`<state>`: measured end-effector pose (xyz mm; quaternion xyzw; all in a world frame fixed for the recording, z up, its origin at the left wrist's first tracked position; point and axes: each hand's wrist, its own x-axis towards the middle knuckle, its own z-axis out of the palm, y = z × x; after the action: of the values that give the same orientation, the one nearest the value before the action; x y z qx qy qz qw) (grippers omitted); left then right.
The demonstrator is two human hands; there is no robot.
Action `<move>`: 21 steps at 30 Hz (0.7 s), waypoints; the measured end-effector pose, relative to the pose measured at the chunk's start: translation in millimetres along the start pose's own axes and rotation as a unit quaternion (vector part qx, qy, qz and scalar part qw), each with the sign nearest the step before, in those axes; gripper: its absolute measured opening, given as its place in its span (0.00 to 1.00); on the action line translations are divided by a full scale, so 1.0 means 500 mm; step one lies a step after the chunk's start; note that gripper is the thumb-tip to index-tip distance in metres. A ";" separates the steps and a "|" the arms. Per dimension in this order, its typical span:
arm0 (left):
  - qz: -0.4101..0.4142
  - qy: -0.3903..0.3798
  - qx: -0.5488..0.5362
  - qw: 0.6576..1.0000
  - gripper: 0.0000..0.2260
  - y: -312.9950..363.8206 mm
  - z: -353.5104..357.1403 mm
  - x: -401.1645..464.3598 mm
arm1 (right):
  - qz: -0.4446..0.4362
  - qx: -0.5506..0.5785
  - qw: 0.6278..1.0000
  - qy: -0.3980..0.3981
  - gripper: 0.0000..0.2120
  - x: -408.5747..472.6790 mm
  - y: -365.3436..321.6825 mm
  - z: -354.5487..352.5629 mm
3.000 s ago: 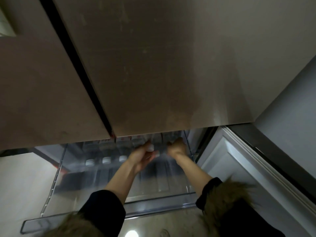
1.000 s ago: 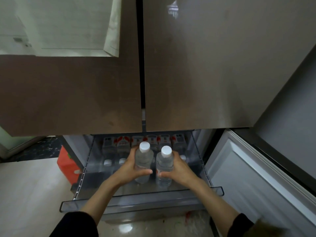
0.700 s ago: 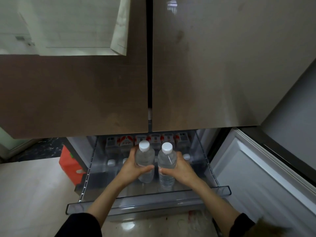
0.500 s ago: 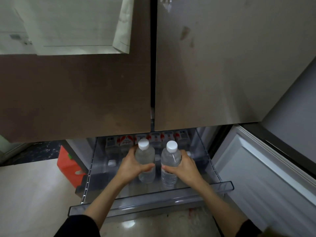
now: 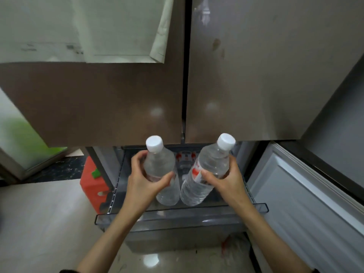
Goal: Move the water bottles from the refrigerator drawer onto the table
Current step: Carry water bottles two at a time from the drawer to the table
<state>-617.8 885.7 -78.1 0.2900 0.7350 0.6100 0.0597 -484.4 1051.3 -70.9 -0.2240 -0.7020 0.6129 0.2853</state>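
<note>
Bottles (image 5: 204, 170) within curled fingers (image 5: 137, 156)

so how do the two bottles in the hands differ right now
The left hand's bottle stands nearly upright; the right hand's bottle leans, cap toward the right. The right hand's bottle shows a red and white label with a barcode; the left hand's bottle has its label mostly hidden by the left hand. The right hand grips from the right side, the left hand from the left. Both are clear, white-capped, and held above the open drawer.
</note>
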 end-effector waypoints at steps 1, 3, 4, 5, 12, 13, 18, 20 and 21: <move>0.012 0.021 -0.009 1.000 0.32 0.023 -0.005 -0.005 | -0.017 0.017 1.000 -0.004 0.32 -0.001 -0.017 -0.001; 0.030 0.067 -0.037 0.997 0.28 0.069 -0.013 -0.016 | -0.041 0.048 0.998 -0.007 0.29 -0.002 -0.050 -0.005; 0.036 0.090 -0.055 0.994 0.27 0.089 -0.015 -0.021 | -0.049 0.063 0.997 -0.007 0.27 -0.003 -0.067 -0.007; 0.041 0.114 -0.071 0.990 0.26 0.109 -0.015 -0.028 | -0.055 0.078 0.995 -0.013 0.24 -0.006 -0.082 -0.009; -0.010 0.252 -0.108 0.962 0.19 0.162 -0.018 -0.143 | -0.023 0.129 0.986 -0.108 0.27 -0.085 -0.117 0.001; -0.028 0.263 -0.093 0.960 0.18 0.156 -0.025 -0.171 | -0.013 0.124 0.984 -0.131 0.27 -0.104 -0.113 0.010; -0.114 0.310 -0.033 0.943 0.21 0.117 -0.106 -0.332 | 0.001 0.085 0.966 -0.242 0.12 -0.206 -0.094 0.088; -0.138 0.343 -0.025 0.929 0.20 0.110 -0.154 -0.397 | 0.001 0.076 0.956 -0.285 0.08 -0.251 -0.095 0.134; -0.146 0.359 -0.023 0.921 0.20 0.108 -0.181 -0.429 | 0.000 0.070 0.950 -0.304 0.09 -0.274 -0.099 0.160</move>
<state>-461.7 705.1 -62.3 -0.0610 0.7269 0.6746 -0.1130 -435.8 894.2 -46.3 -0.0061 -0.7107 0.6996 0.0735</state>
